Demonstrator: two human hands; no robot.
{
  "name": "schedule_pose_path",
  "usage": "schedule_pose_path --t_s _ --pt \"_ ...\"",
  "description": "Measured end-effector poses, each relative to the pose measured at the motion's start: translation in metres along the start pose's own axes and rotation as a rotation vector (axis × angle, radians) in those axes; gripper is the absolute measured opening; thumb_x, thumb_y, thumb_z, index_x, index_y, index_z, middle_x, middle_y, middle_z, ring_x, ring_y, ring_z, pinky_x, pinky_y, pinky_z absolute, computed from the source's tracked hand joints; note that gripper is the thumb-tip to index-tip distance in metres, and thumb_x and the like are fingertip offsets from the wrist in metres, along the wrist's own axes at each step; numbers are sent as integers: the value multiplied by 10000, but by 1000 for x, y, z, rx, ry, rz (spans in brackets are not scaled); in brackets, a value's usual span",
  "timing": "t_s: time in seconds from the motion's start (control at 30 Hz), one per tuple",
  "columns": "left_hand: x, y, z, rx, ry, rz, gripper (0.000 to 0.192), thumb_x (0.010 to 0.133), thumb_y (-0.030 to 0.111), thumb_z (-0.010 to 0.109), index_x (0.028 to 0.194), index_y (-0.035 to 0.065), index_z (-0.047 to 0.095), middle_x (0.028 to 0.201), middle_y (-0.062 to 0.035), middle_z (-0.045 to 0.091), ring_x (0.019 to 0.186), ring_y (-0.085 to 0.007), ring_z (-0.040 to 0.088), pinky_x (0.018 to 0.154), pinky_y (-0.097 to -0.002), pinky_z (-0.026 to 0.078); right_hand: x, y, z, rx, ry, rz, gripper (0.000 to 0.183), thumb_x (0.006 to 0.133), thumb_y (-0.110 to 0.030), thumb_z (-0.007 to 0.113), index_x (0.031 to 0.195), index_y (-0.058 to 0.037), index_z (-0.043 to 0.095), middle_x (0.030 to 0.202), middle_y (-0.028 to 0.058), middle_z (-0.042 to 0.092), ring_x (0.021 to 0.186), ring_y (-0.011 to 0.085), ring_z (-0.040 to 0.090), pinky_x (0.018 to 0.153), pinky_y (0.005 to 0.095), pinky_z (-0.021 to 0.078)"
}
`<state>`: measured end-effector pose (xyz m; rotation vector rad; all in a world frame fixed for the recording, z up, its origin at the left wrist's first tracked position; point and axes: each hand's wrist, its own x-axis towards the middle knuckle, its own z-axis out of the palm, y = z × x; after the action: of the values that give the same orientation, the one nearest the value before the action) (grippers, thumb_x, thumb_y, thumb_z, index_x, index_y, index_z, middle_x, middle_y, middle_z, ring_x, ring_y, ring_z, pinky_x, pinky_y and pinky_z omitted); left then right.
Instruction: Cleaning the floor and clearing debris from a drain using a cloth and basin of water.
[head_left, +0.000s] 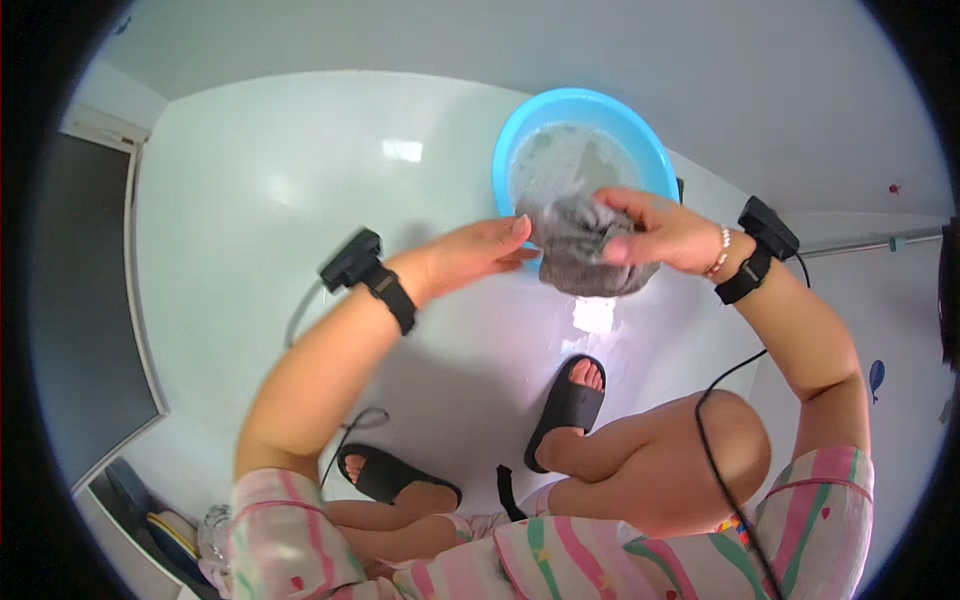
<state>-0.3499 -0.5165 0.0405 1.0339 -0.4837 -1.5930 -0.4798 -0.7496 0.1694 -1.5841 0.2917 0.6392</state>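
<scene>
Bunched grey cloth (592, 251), looking wet, is held up over the near rim of a light-blue plastic basin (652, 150). My right hand (660, 232) grips it from the right, thumb on top and fingers behind. At the cloth's left edge is my left hand (487, 247), its fingers apart and slightly blurred; whether it touches the cloth is hard to tell. Sudsy water (570, 161) lies in the basin, beyond both hands.
The basin stands on a glossy pale floor (300, 165), close to a wall (712, 90). Black slippers (570, 409) are on my feet. Black cables hang from the wrist devices, one crossing my knee. At the left is a dark door panel (97, 300); shoes (169, 532) sit at lower left.
</scene>
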Motion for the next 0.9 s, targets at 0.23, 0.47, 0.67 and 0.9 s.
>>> schedule_pose_path --t_s 0.23,0.47,0.67,0.9 --pt "74 5 40 -51 468 259 586 957 320 678 1383 -9 448 1271 -111 586 1105 -205 615 876 -459 523 -10 42 -84 -190 441 19 440 880 -227 726 1243 -25 581 977 57 671 886 139 624 781 302 511" --pt "132 7 16 872 789 14 499 950 191 622 1326 -64 416 1271 -271 567 1057 -358 652 857 -509 548 23 151 -131 -650 674 91 409 859 -205 726 1198 -26 582 914 129 668 858 290 650 800 392 521" --pt "194 -37 26 1536 845 -41 690 903 214 663 1491 57 337 1587 -252 241 1404 -442 381 1047 -541 452 90 219 -83 -1265 723 33 745 814 -271 773 1471 -192 432 1573 255 263 1368 495 382 1097 500 407" --pt "231 -48 -2 108 825 -74 744 933 471 620 1559 171 352 1644 -115 163 1484 -386 231 1163 -605 220 153 256 -101 -144 963 188 612 829 -225 710 1411 -181 526 1504 163 381 1300 396 435 1069 494 431"
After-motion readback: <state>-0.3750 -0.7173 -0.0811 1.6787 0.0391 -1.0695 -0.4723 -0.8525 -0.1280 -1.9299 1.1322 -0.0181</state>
